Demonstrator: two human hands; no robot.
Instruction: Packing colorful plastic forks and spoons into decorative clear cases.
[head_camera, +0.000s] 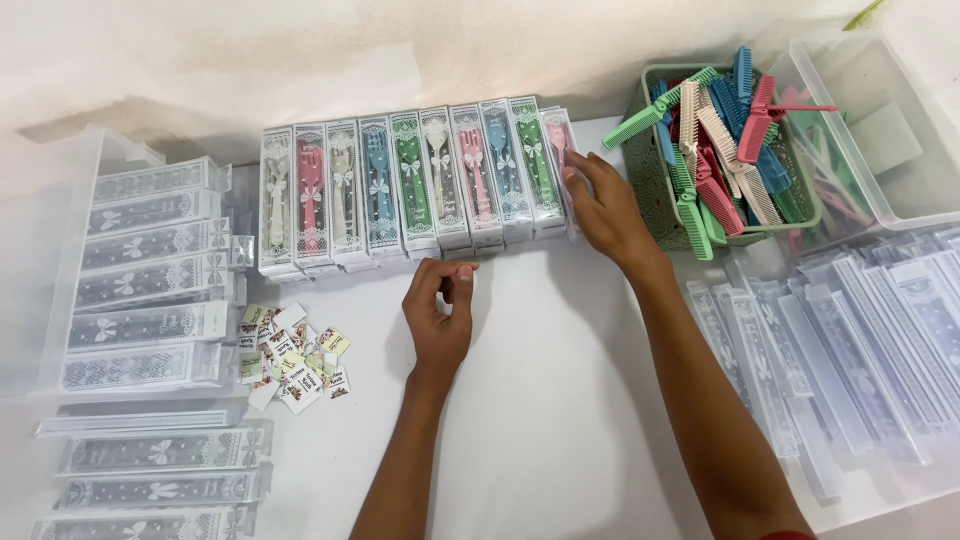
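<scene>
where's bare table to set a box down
Bare table lies below the packed row, between the labels and the right forearm. Crowded: sleeves on the right, boxes on the left, comb basket at top right.

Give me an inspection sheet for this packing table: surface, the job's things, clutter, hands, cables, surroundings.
Surface: white table, in use.
Job's things: row of boxed combs standing side by side, ten or so; pink box at the right end.
Clutter: small printed labels in a loose pile; green basket of loose combs; flat clear sleeves at right; stacked boxes at left.
Hands: right hand on the pink box; left hand curled at the row's front edge.
Cables: nothing seen.
Surroundings: pale wall; clear bin.
</scene>
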